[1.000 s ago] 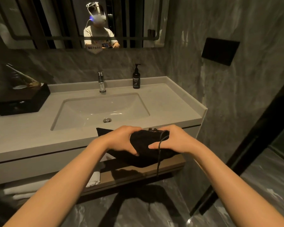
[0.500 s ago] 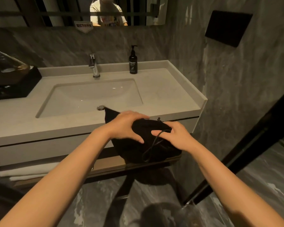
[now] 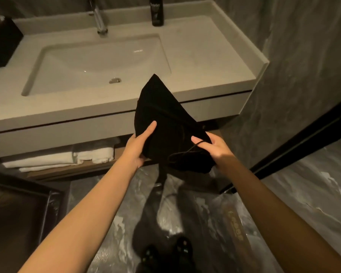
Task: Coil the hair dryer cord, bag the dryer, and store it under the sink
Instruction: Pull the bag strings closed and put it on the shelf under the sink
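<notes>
A black cloth bag (image 3: 161,119) is held in the air in front of the vanity, its pointed end tipped up over the counter edge. My left hand (image 3: 139,144) grips its left side from below. My right hand (image 3: 215,148) holds its right side, with the bag's black drawstring (image 3: 185,153) looped over the fingers. The hair dryer and its cord are hidden, presumably inside the bag. Under the sink (image 3: 95,62) runs an open wooden shelf (image 3: 71,170).
Folded white towels (image 3: 63,158) lie on the left part of the shelf. A tap (image 3: 98,18), a black pump bottle (image 3: 157,12) and a dark box (image 3: 2,44) stand on the counter. A marble wall rises at right, a dark bin (image 3: 24,209) at lower left. My shoes (image 3: 165,253) are below.
The view has tilted down from mirror to floor. The bag has swung from lying flat to standing point up, and both hands have dropped to the level of the shelf.
</notes>
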Tool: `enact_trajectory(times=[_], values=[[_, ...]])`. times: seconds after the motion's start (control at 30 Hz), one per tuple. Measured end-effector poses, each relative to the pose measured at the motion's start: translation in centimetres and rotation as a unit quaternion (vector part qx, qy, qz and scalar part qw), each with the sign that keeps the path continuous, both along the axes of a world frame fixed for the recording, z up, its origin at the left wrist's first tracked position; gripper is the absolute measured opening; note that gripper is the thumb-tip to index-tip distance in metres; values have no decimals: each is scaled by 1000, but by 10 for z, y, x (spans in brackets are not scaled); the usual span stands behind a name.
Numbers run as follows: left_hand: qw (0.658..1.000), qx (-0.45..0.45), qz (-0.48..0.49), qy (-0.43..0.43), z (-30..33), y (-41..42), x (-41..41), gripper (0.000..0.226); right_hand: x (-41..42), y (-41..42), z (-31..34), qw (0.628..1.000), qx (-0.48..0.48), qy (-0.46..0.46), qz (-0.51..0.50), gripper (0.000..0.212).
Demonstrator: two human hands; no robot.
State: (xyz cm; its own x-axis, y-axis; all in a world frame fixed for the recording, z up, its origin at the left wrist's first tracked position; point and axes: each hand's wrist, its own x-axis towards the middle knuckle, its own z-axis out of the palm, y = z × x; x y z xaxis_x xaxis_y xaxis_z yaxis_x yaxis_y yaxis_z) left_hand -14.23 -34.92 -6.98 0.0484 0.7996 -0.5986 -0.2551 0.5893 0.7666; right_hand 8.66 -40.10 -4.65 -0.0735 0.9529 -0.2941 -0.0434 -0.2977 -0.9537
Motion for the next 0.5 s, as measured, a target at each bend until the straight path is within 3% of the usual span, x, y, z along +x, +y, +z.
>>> enact_trajectory(times=[0.23,0.37,0.43,0.5], values=[[987,60,-105,108,-42,-17,-5,88,3,-11,-16,976,-92,-111,166,39],[970,103,-127,177,-64,-12,-2,70,-21,-20,-62,970,-10,-236,60,81],[950,129,-144,245,-79,-4,-3,73,-31,-25,-87,977,0,-214,11,78],[926,153,-187,289,-88,7,-7,95,-37,-25,-110,987,-4,-157,-20,67]])
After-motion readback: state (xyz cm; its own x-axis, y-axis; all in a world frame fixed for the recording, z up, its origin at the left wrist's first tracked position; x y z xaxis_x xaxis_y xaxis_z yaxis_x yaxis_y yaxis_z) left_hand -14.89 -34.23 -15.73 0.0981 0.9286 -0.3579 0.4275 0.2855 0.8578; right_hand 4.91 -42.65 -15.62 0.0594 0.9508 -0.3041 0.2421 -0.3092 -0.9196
